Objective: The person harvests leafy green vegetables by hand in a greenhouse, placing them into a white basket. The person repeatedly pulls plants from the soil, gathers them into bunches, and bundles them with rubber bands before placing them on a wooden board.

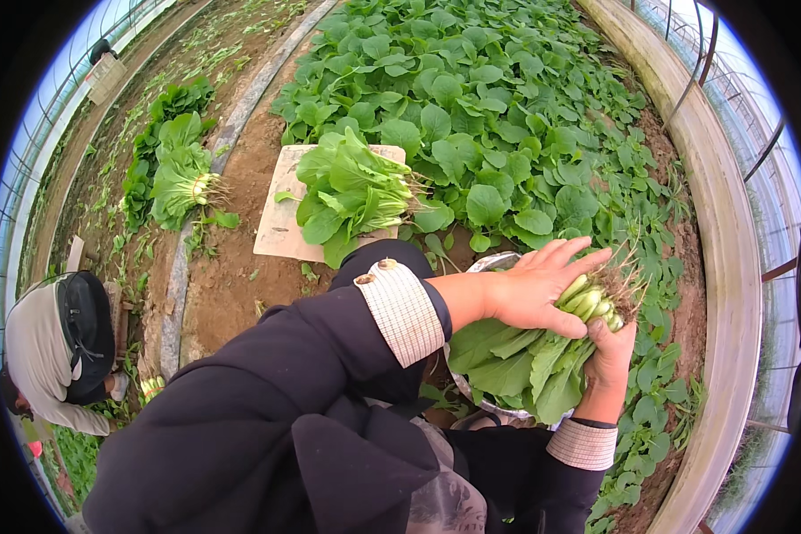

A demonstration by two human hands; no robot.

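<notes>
Between my two hands is a bunch of leafy greens (520,367), its pale stems and soil-covered roots towards the upper right. My left hand (527,287) lies across the top of the stems, its fingers extended and its thumb pressed on them. From below, my right hand (611,357) grips the stem ends, thumb against the stalks. The leaves hang over a round metal basin (496,261), mostly hidden beneath them. Beyond my knee, another pile of pulled greens (354,190) rests on a flat tan board (277,223), roots pointing right.
Dense greens (480,113) grow ahead. Banded bunches (180,177) lie left, near a grey strip (240,110) on the soil. A bent-over co-worker (60,347) is at far left; another person (101,50) is farther off by a crate (105,79). A pale beam (727,233) borders the right.
</notes>
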